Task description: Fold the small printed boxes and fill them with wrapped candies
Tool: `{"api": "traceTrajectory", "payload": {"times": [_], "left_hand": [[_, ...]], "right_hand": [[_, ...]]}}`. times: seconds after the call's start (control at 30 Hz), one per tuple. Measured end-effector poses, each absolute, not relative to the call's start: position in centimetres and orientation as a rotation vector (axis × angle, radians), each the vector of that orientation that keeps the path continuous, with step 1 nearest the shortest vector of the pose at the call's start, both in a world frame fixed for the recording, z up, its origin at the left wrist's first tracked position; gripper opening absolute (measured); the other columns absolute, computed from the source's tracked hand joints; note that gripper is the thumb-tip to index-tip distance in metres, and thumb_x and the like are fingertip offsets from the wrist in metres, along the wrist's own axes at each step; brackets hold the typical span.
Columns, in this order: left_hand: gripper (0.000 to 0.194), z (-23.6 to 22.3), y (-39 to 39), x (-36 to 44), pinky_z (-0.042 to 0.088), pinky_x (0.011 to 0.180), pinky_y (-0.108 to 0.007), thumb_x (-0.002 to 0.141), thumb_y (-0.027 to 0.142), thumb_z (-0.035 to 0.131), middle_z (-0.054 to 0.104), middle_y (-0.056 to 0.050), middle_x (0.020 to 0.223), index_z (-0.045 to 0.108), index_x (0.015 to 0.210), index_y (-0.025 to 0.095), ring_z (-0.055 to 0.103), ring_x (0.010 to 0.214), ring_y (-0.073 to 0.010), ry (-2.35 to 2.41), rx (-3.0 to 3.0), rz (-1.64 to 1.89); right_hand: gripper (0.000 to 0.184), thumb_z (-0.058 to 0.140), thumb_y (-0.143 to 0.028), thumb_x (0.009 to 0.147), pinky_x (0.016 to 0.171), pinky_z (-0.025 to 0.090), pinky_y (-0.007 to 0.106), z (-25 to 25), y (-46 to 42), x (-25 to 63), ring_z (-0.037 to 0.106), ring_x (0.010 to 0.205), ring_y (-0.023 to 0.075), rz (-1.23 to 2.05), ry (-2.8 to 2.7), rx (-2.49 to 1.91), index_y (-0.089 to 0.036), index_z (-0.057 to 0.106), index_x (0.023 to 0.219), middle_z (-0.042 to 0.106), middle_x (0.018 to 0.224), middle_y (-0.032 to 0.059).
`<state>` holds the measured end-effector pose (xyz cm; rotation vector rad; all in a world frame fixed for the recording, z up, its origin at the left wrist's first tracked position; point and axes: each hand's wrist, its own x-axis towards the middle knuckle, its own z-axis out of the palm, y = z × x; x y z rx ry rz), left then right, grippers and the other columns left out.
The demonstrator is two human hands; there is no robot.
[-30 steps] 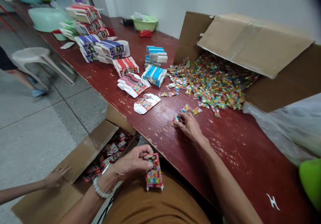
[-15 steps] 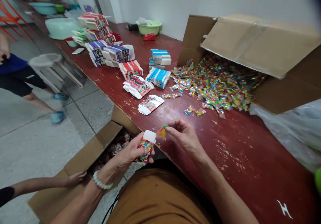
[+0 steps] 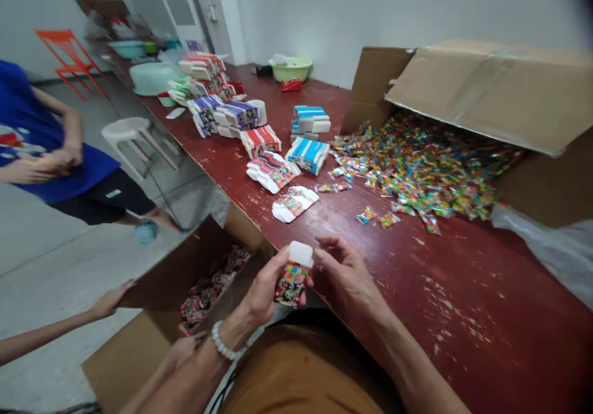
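My left hand point(image 3: 267, 284) is closed around a small printed candy box point(image 3: 293, 283), held upright over the table's near edge. The box's white end flap point(image 3: 301, 253) stands up at the top. Close beside that flap is my right hand point(image 3: 343, 269), fingers bent and thumb apart from the index finger. No candy packet shows in it. Flattened printed cartons point(image 3: 295, 202) lie just beyond my hands. Loose candy packets point(image 3: 388, 219) are scattered to the right of them, in front of a large pile of packets point(image 3: 417, 160).
A big carton point(image 3: 482, 86) lies open over the pile. Stacked boxes point(image 3: 236, 114) stand along the red table point(image 3: 440, 266). Below left, another carton point(image 3: 157, 278) holds filled boxes, with another person's hands point(image 3: 111, 299) on it. Someone in blue point(image 3: 65, 136) stands near a stool point(image 3: 127, 131).
The candy packet in my right hand has gone from sight, and that hand has come up to the box flap. Another person's hands now grip the floor carton, whose flap has lifted. My view has shifted left.
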<state>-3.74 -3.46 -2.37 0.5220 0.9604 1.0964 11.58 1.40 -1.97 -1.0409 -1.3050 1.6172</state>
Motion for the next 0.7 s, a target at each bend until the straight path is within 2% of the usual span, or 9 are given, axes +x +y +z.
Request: {"api": "traceTrajectory", "payload": {"times": [0.07, 0.17, 0.3, 0.37, 0.43, 0.5, 0.57, 0.7], "left_hand": [[0.042, -2.8, -3.6, -3.3, 0.048, 0.043, -0.025, 0.083, 0.053, 0.059, 0.067, -0.005, 0.067, 0.063, 0.098, 0.014, 0.060, 0.047, -0.0153, 0.973, 0.472, 1.107], [0.036, -3.4, -3.9, -2.9, 0.046, 0.041, -0.022, 0.079, 0.045, 0.065, 0.067, -0.004, 0.075, 0.062, 0.100, 0.016, 0.062, 0.057, -0.0159, 0.970, 0.580, 1.142], [0.030, -3.8, -4.0, -3.0, 0.047, 0.043, -0.020, 0.080, 0.044, 0.068, 0.065, -0.002, 0.080, 0.056, 0.094, 0.020, 0.065, 0.065, -0.0166, 0.917, 0.587, 1.159], [0.029, -4.0, -3.9, -3.1, 0.049, 0.043, -0.022, 0.083, 0.045, 0.064, 0.066, -0.002, 0.074, 0.054, 0.094, 0.021, 0.064, 0.058, -0.0166, 0.800, 0.496, 1.136], [0.035, -4.1, -3.7, -3.0, 0.049, 0.042, -0.025, 0.085, 0.054, 0.057, 0.067, -0.003, 0.068, 0.055, 0.094, 0.021, 0.061, 0.048, -0.0160, 0.689, 0.427, 1.090], [0.044, -4.1, -3.6, -2.7, 0.048, 0.041, -0.025, 0.086, 0.062, 0.052, 0.066, -0.003, 0.064, 0.059, 0.096, 0.019, 0.059, 0.043, -0.0152, 0.670, 0.417, 1.075], [0.045, -4.0, -3.5, -2.2, 0.046, 0.041, -0.024, 0.086, 0.059, 0.055, 0.064, -0.002, 0.064, 0.062, 0.100, 0.017, 0.057, 0.044, -0.0141, 0.735, 0.459, 1.106], [0.041, -3.6, -3.7, -1.4, 0.040, 0.040, -0.021, 0.086, 0.052, 0.058, 0.060, 0.000, 0.064, 0.064, 0.105, 0.017, 0.054, 0.047, -0.0127, 0.882, 0.617, 1.161]], "right_hand": [[0.040, 0.079, -0.043, 0.073, 0.056, 0.050, 0.027, -2.6, 1.3, 11.4, 0.057, 0.061, 0.0144, 1.876, -1.221, -1.000, -0.021, 0.063, 0.102, 0.062, 0.079, 0.0009], [0.038, 0.081, -0.044, 0.071, 0.049, 0.051, 0.029, -3.6, 1.1, 11.1, 0.057, 0.056, 0.0148, 2.053, -1.189, -0.906, -0.021, 0.067, 0.097, 0.064, 0.079, 0.0024], [0.023, 0.079, -0.042, 0.075, 0.046, 0.048, 0.027, -4.0, 1.0, 11.6, 0.056, 0.055, 0.0130, 1.707, -1.328, -0.928, -0.021, 0.074, 0.081, 0.067, 0.087, 0.0061], [0.018, 0.075, -0.041, 0.080, 0.049, 0.049, 0.028, -3.7, 1.0, 12.1, 0.058, 0.056, 0.0146, 1.527, -1.517, -0.923, -0.024, 0.078, 0.086, 0.069, 0.086, 0.0063], [0.018, 0.071, -0.041, 0.083, 0.053, 0.052, 0.029, -3.2, 0.9, 12.7, 0.061, 0.060, 0.0173, 1.427, -1.679, -0.914, -0.026, 0.079, 0.091, 0.071, 0.084, 0.0067], [0.019, 0.072, -0.041, 0.082, 0.057, 0.054, 0.030, -2.7, 0.8, 13.1, 0.065, 0.067, 0.0198, 1.415, -1.713, -0.925, -0.025, 0.079, 0.088, 0.073, 0.090, 0.0081], [0.020, 0.077, -0.042, 0.077, 0.060, 0.056, 0.031, -2.3, 0.6, 13.2, 0.066, 0.070, 0.0205, 1.465, -1.653, -0.970, -0.024, 0.079, 0.083, 0.074, 0.092, 0.0085], [0.027, 0.085, -0.041, 0.067, 0.057, 0.056, 0.030, -1.7, 0.2, 13.0, 0.064, 0.059, 0.0175, 1.665, -1.425, -1.079, -0.021, 0.078, 0.083, 0.073, 0.075, 0.0053]]}}
